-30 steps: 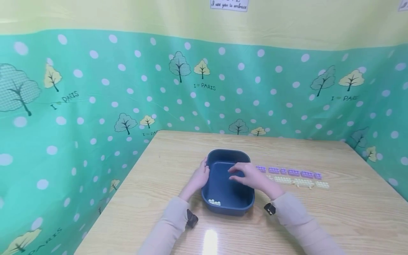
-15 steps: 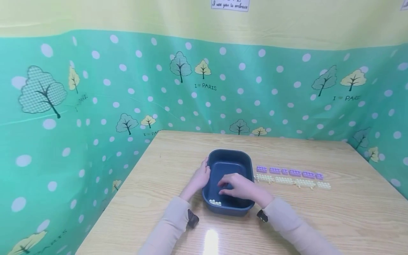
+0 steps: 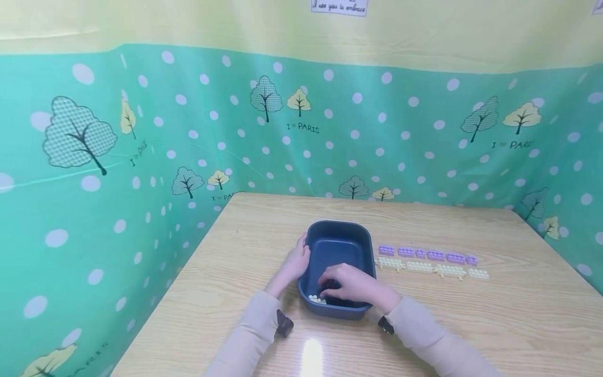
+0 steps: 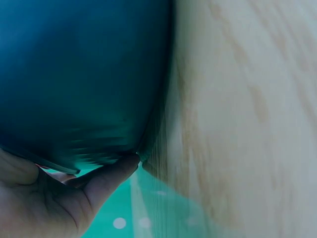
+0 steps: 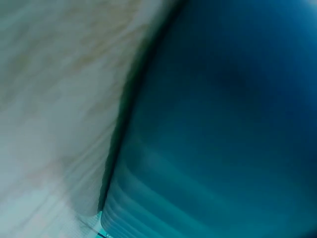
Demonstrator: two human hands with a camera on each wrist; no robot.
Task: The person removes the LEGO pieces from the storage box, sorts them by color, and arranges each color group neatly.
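Note:
A dark blue rectangular bin [image 3: 335, 254] stands on the wooden table. My left hand [image 3: 297, 262] grips its left side near the rim; in the left wrist view the thumb of that hand [image 4: 54, 203] lies along the bin's outer wall [image 4: 84, 74]. My right hand [image 3: 350, 285] reaches inside, its fingers bent with a gap between thumb and fingertips, close beside cream toy bricks [image 3: 314, 299] in the near left corner. Whether the fingertips touch them is unclear. Only the bin's outer wall [image 5: 213, 139] and table fill the right wrist view; the right hand is hidden there.
Right of the bin lies a row of purple toy bricks [image 3: 435, 255], with a row of cream bricks [image 3: 419, 267] just in front of it. A green dotted curtain [image 3: 405, 157] hangs behind and beside the table [image 3: 471, 324].
My right hand has moved left and nearer within the bin, toward the corner with the cream bricks. The left hand and the bin have stayed in place.

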